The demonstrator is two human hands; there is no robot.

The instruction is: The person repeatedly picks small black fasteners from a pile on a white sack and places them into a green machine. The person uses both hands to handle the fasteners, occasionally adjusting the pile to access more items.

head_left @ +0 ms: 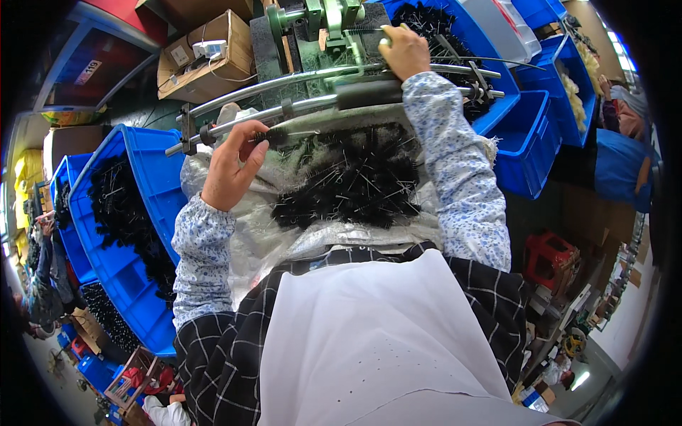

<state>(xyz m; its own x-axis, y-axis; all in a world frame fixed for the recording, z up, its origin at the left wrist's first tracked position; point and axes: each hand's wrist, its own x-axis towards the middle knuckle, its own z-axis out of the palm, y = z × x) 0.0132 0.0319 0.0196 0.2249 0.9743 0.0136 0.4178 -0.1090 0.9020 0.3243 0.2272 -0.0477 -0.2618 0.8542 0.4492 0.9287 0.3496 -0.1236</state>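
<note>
My left hand [234,169] is closed, thumb and fingers pinching a small black wire brush [275,136] whose bare wire end points right. Below it a heap of similar black wire brushes [348,177] lies on a pale cloth [249,220] over my lap. Farther off, my right hand [406,52] reaches over two metal rails to a green machine [334,42]. Its fingertips close on the end of a thin, dark bristled brush [364,30] beside the machine's head. Flowered sleeves cover both forearms.
Two curved metal rails [256,113] cross between me and the machine. A blue bin [153,184] of black brushes stands left; another blue bin [497,92] sits right of the machine. A cardboard box [206,60] with a power strip is back left. Other people work at both sides.
</note>
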